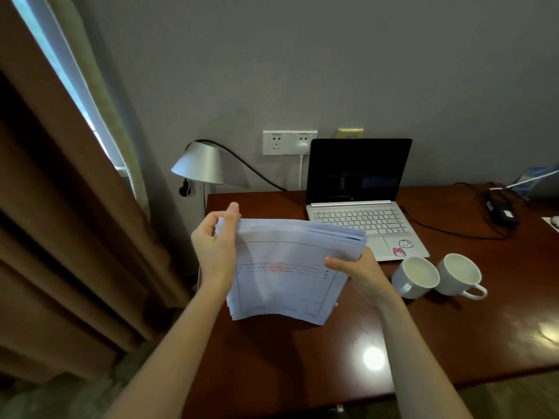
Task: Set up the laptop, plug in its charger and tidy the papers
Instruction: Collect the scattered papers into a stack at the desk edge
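I hold a stack of white printed papers [284, 267] upright above the left part of the dark wooden desk [332, 343]. My left hand [216, 246] grips its left edge and my right hand [360, 272] grips its right edge. Behind the stack a silver laptop [363, 219] stands open with a dark screen and stickers on the palm rest. A black cable runs from the laptop's right side to a black charger brick [502, 210] at the desk's far right. A white plug [303, 146] sits in the wall socket panel [289, 142].
Two white mugs [416, 276] [459, 275] stand side by side in front of the laptop, to the right of my right hand. A silver lamp [198, 164] stands past the desk's left edge. Brown curtains [60, 237] hang on the left.
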A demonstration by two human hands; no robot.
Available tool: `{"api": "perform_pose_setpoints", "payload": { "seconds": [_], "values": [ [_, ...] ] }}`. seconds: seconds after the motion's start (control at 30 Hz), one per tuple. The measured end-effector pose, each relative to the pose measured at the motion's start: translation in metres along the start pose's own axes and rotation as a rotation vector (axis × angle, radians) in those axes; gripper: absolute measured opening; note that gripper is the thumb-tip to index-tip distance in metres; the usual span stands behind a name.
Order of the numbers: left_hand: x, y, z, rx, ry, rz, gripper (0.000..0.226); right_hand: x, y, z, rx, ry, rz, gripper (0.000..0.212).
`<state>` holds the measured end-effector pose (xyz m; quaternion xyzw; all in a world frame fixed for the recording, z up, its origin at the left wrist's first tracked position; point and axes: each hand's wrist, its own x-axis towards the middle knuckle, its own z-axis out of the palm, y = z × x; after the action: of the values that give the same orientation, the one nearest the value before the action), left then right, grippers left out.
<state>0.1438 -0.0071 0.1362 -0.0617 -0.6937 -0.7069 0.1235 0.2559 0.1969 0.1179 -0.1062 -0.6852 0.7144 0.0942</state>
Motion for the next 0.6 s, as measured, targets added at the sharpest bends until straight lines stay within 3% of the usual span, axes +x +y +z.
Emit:
{"api": "perform_pose_setpoints", "payload": {
  "seconds": [0.2, 0.3, 0.4, 0.53, 0.6],
  "values": [
    [-0.004, 0.002, -0.001, 0.023, 0.028, -0.046, 0.019, -0.014, 0.016, 0.01, -0.021, 0.023, 0.043, 0.044],
    [-0.006, 0.004, -0.003, -0.019, -0.023, -0.018, 0.034, -0.018, 0.022, 0.016, 0.002, 0.058, 0.035, 0.048],
    [-0.011, -0.008, -0.019, -0.062, -0.181, -0.022, 0.05, -0.019, 0.024, 0.015, 0.019, 0.087, 0.045, 0.043],
    [-0.033, -0.044, -0.031, 0.047, -0.322, -0.336, 0.044, -0.02, 0.034, 0.018, -0.012, 0.101, 0.065, 0.034],
    [-0.04, -0.049, -0.027, 0.107, -0.326, -0.368, 0.029, -0.02, 0.038, 0.023, -0.01, 0.154, 0.073, 0.029]
  ]
}}
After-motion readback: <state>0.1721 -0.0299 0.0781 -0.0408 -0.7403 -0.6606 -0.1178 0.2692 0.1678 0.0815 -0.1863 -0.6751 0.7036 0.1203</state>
